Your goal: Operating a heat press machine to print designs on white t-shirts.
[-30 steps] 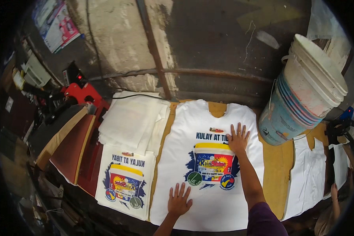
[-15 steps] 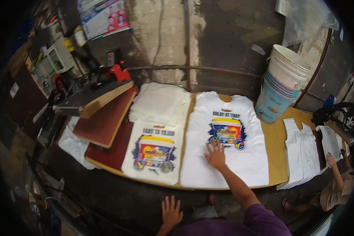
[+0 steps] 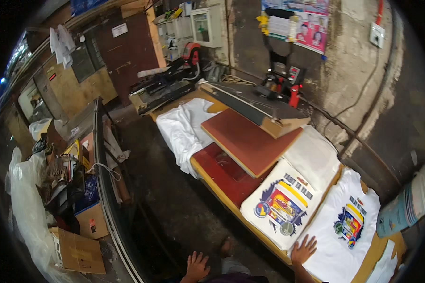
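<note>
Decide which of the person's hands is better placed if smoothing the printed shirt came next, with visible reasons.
Probably the right hand: it is spread at the near edge of the shirt, while the left hand is over the floor, well away.

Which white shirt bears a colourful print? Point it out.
The flat shirt right of the printed sheets, by the right hand; the crumpled shirt farther left shows no print.

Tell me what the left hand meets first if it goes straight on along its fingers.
Past the open floor, the left hand would probably meet the table's yellowish front edge; its height is unclear.
</note>
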`<state>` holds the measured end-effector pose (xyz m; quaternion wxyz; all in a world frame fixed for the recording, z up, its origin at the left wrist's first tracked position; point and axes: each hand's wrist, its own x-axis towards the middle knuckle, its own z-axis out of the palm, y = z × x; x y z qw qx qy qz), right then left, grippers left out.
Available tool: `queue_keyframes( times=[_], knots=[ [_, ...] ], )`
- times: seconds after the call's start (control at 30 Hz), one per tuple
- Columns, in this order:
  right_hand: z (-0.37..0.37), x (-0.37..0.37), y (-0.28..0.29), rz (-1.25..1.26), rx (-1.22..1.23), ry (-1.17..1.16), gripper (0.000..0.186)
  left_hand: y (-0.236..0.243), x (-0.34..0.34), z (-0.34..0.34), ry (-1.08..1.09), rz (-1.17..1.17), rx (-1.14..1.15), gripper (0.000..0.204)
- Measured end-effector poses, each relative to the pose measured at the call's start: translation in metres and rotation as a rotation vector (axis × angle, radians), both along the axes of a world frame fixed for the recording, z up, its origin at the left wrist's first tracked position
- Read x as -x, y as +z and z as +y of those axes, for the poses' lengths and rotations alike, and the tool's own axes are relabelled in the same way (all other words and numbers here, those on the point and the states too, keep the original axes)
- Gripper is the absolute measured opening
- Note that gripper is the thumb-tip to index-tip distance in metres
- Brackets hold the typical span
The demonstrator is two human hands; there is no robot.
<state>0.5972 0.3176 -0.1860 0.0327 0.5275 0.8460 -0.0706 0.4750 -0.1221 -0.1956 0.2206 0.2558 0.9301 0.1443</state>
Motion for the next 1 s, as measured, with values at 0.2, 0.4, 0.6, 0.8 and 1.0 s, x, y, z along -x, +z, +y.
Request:
queue_keyframes(
  times=[0.2,0.4,0.6,0.8,1.0],
  knots=[
    [-0.004,0.01,0.001,-0.065,-0.19,0.033,0.062,-0.003,0.1,0.006,-0.022,-0.073,-0.08,0.053],
    [0.001,0.015,0.016,-0.143,0.012,0.059,0.07,0.028,0.24,-0.004,0.077,0.049,-0.2,0.045],
    [-0.001,0.058,0.02,-0.21,-0.297,0.041,0.053,0.036,0.368,0.014,0.185,-0.084,-0.557,0.028],
    [-0.094,0.166,0.019,0.224,-0.406,-0.423,0.043,-0.007,0.57,0.041,0.475,-0.094,-0.97,0.017],
    [-0.23,0.258,0.047,0.484,-0.011,-0.217,0.043,-0.003,0.796,0.067,0.344,0.558,-0.632,0.046]
  ],
)
